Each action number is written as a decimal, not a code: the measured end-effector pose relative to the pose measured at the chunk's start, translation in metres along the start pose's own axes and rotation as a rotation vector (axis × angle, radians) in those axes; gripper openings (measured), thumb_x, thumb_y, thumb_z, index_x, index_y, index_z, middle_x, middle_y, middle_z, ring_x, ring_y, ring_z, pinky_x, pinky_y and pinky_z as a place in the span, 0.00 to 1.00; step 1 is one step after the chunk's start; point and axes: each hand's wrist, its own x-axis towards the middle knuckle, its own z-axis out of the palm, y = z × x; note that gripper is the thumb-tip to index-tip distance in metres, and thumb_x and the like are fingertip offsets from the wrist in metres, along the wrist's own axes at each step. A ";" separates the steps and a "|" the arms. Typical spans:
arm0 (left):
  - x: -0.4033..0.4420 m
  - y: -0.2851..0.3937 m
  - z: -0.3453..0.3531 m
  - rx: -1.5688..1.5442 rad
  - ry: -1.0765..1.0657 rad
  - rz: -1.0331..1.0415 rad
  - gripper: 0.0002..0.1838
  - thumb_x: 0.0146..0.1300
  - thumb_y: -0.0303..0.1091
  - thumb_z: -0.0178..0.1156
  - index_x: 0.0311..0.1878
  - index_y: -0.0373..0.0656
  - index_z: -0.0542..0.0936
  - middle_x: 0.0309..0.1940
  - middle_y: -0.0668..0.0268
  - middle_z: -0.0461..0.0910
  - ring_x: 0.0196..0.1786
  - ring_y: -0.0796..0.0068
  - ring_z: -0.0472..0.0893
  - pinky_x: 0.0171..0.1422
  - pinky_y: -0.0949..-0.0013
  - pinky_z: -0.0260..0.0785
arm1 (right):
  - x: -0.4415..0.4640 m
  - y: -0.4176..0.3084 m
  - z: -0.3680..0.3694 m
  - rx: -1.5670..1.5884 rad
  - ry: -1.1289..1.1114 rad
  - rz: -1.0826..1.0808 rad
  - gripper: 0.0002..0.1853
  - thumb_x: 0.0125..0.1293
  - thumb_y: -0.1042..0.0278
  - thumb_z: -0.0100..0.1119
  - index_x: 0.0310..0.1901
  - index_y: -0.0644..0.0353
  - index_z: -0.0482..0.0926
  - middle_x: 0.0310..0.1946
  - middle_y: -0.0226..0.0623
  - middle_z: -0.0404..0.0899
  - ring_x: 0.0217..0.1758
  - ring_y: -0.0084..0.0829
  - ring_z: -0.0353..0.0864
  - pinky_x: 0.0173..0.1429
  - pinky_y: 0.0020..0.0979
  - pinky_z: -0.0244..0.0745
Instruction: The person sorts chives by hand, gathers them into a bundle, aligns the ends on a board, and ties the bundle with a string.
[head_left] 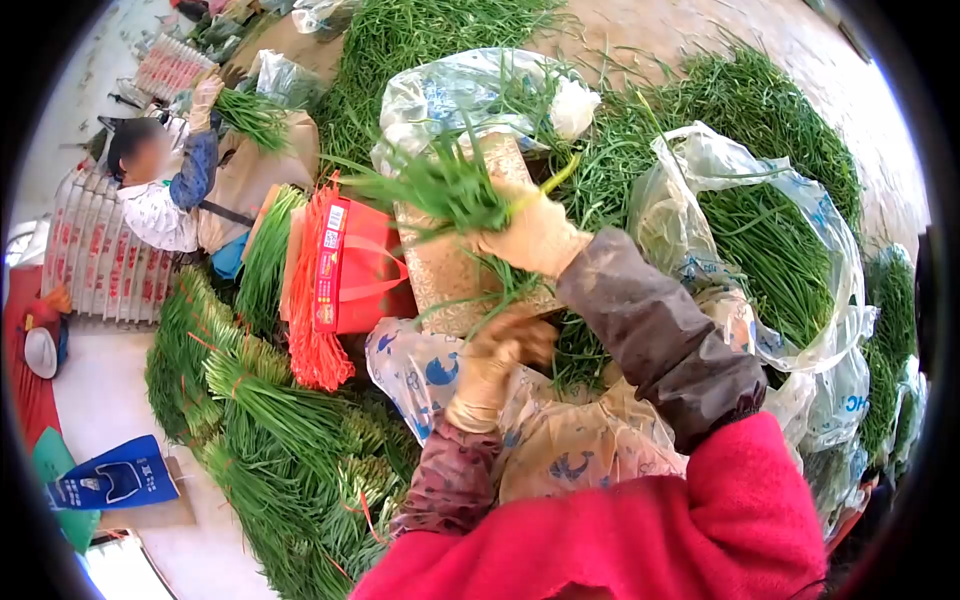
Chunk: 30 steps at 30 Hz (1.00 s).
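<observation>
The bunch of long, thin green stalks is above a gold-patterned block. The tan-gloved right hand has its fingers closed round 1 end, apparently keeping the stalks together. At 6 o'clock, the tan-gloved left hand blurs; I cannot tell its finger opening. At the block's 9 o'clock, coral-red strands lie beside a red bag, seemingly for easy reach.

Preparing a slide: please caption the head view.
Right hand holding green stalks near a red bag, amid heaped greens.
</observation>
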 end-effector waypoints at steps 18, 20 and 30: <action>-0.006 0.006 0.096 -0.765 0.050 -0.234 0.30 0.70 0.45 0.52 0.71 0.44 0.61 0.57 0.54 0.76 0.54 0.58 0.79 0.62 0.53 0.72 | -0.188 -0.040 -0.016 -0.253 -0.109 -0.697 0.22 0.47 0.66 0.58 0.49 0.47 0.77 0.45 0.28 0.76 0.59 0.34 0.73 0.69 0.49 0.63; -0.002 -0.001 0.076 -0.632 0.005 -0.176 0.29 0.69 0.40 0.54 0.70 0.43 0.61 0.54 0.55 0.78 0.49 0.63 0.80 0.57 0.58 0.75 | -0.199 -0.064 -0.044 -0.027 -0.303 -0.632 0.20 0.50 0.69 0.60 0.49 0.51 0.79 0.46 0.30 0.78 0.59 0.34 0.74 0.68 0.45 0.64; -0.004 0.041 0.057 0.006 -0.012 -0.315 0.22 0.55 0.34 0.64 0.50 0.31 0.77 0.24 0.65 0.76 0.28 0.75 0.72 0.35 0.71 0.66 | -0.213 0.028 -0.003 1.200 -0.465 0.292 0.43 0.60 0.68 0.68 0.72 0.57 0.52 0.58 0.36 0.71 0.57 0.27 0.72 0.59 0.32 0.72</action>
